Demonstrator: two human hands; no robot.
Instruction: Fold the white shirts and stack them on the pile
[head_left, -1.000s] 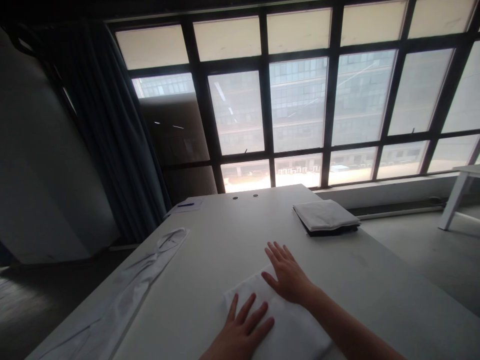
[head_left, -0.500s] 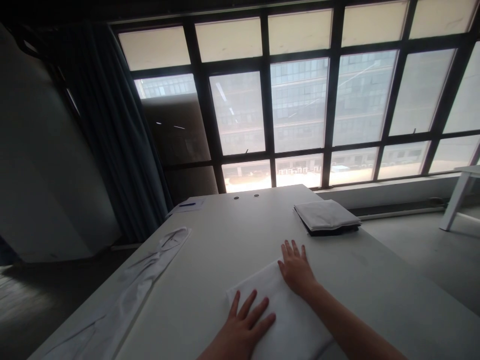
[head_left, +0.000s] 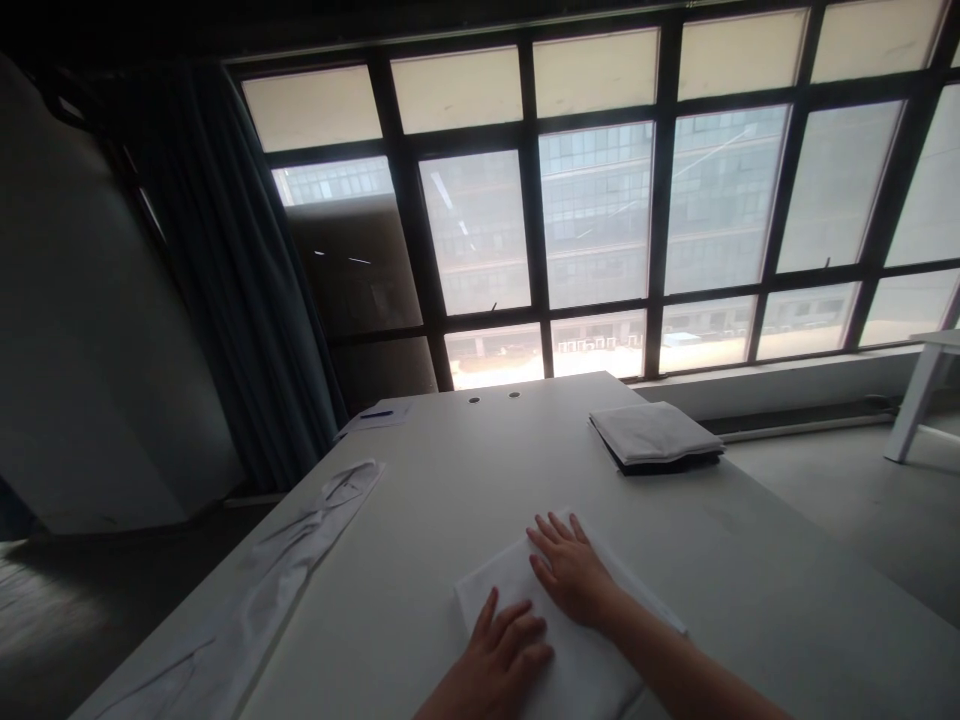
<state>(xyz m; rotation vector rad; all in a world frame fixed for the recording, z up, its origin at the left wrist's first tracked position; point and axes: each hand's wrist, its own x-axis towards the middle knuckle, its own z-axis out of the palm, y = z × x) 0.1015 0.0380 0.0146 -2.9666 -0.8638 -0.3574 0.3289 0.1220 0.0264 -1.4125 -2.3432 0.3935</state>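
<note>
White folded cloth (head_left: 577, 650), flat on the near part of the table (head_left: 420, 490), set at a slant with one corner toward the window (head_left: 596, 215), partly covered by both hands and the right forearm (head_left: 675, 660). On top of the cloth, right hand (head_left: 574, 578): palm down, fingers spread toward the far corner, grip open and loose of any hold. Also on the cloth, nearer and to the left, left hand (head_left: 495, 660): back upward, fingers slightly bent and parted, grip open too; pressure on the fabric impossible to tell.

Farther up the table, by the right edge: pale folded fabric (head_left: 652, 432) on top of a dark folded piece (head_left: 671, 466). Along the left edge, a long crumpled strip of white material (head_left: 285, 560). At the far left corner, paper (head_left: 397, 418) with a pen (head_left: 376, 414) on it. Left of the window, a dark blue curtain (head_left: 232, 290). At far right, well apart, a second white table (head_left: 919, 390), only partly in view.
</note>
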